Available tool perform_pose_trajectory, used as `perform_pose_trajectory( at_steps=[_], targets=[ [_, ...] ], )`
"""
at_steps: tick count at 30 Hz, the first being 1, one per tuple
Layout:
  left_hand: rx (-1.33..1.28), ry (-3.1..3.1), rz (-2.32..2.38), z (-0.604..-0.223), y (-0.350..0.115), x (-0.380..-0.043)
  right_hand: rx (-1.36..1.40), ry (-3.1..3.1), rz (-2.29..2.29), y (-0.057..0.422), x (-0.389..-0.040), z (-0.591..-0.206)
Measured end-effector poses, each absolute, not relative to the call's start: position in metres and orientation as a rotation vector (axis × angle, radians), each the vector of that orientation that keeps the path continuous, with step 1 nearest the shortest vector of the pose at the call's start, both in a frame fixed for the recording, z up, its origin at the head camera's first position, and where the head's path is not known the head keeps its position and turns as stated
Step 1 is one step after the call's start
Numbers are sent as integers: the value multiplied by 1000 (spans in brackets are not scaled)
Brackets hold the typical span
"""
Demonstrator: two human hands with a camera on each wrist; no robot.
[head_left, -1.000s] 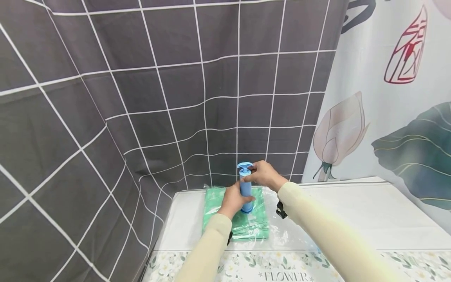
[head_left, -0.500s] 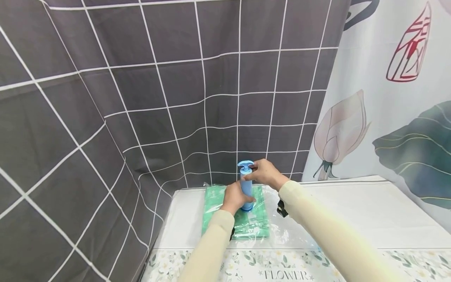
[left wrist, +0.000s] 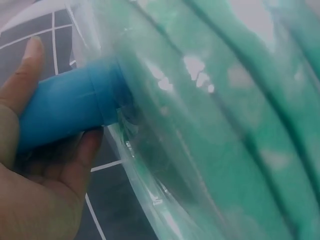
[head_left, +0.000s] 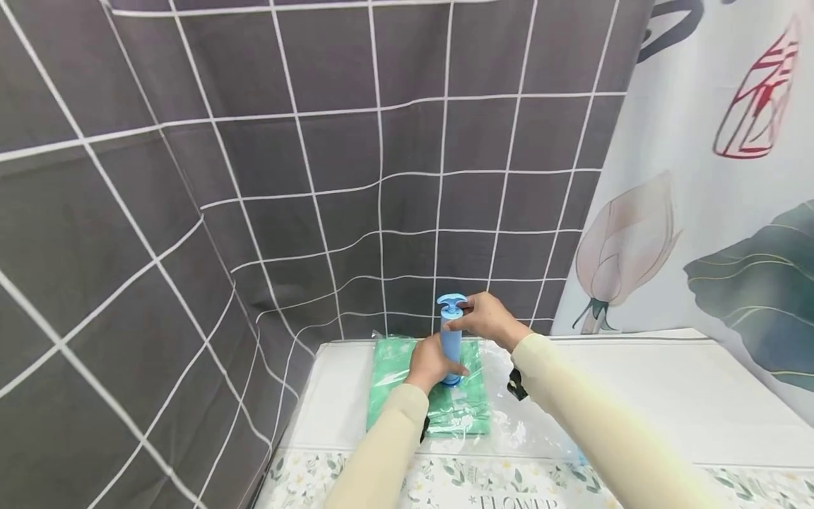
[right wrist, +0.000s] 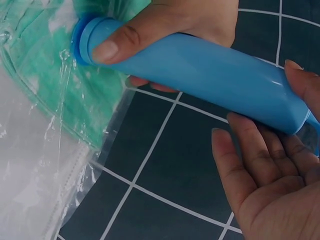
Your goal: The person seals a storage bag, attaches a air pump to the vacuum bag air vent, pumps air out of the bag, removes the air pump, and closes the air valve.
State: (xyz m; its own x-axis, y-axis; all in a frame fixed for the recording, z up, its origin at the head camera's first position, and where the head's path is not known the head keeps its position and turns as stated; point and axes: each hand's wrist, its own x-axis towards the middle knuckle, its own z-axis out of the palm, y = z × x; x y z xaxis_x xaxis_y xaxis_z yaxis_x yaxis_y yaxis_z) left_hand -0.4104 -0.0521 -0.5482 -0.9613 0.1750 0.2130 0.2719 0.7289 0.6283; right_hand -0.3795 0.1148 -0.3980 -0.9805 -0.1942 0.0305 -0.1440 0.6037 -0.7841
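A blue hand pump point(head_left: 451, 344) stands upright on a clear plastic bag with folded green fabric point(head_left: 391, 366) inside. My left hand point(head_left: 429, 363) grips the lower barrel, its thumb lying across the front near the base. Around the barrel's top end, just under the light-blue T-shaped handle point(head_left: 451, 300), my right hand point(head_left: 488, 319) holds with thumb and fingers. In the left wrist view the pump's base point(left wrist: 107, 90) meets the bag's plastic. The right wrist view has the barrel point(right wrist: 205, 67) running between both hands, with the right fingers point(right wrist: 252, 145) under its upper end.
The bag lies on a white surface point(head_left: 636, 396) with a flower-printed front border point(head_left: 439, 484). Loose clear plastic point(head_left: 511, 417) spreads right of the fabric, under my right forearm. A dark gridded cloth point(head_left: 356, 261) hangs behind and left.
The head view has shifted slightly, moving the scene a little to the right. Both hands stay around the pump, and its handle appears slightly turned.
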Motion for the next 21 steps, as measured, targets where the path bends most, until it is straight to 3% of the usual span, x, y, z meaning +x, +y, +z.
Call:
perform_pose_trajectory(
  at_steps=[10, 21],
  targets=[
    [-372, -2828, -1041, -574, -49, -444, -300, 2771, -1354, 119, -382, -393],
    [-274, -2850, -1048, -569, -44, -432, -236, 2711, -1409, 116, -378, -401]
  ],
)
